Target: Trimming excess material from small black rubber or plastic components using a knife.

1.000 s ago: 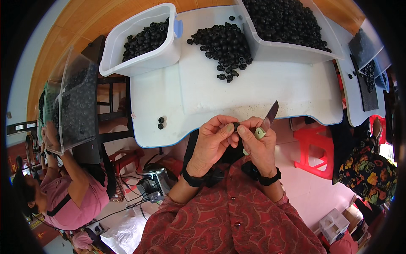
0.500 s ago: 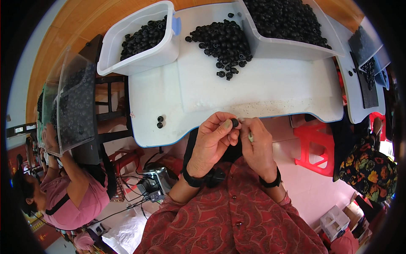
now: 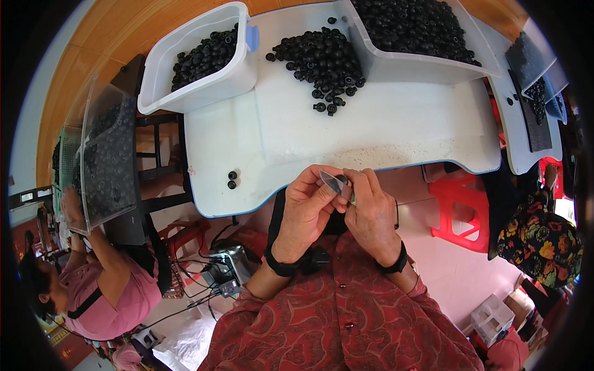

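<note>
My left hand [image 3: 302,213] is closed, pinching a small round black rubber part [image 3: 341,179] between thumb and fingers. My right hand [image 3: 375,222] grips a small knife [image 3: 331,181] whose pointed blade lies across the left thumb, right beside the part; its handle is mostly covered by my fingers. Both hands meet just off the table's front edge. Beyond them a pile of similar black parts [image 3: 322,59] is spread on the white table [image 3: 390,117]. Two more parts [image 3: 232,179] sit near its front left corner.
At the back left stands a white tub [image 3: 229,86] partly filled with black parts; a larger, fuller tub [image 3: 427,69] stands back right. A red stool [image 3: 461,213] is on the right. At far left, a co-worker in pink [image 3: 117,278] reaches toward a clear bin [image 3: 108,161].
My right hand has turned and come closer to the left, so the knife blade now shows across the left thumb. The table view has shifted slightly left.
</note>
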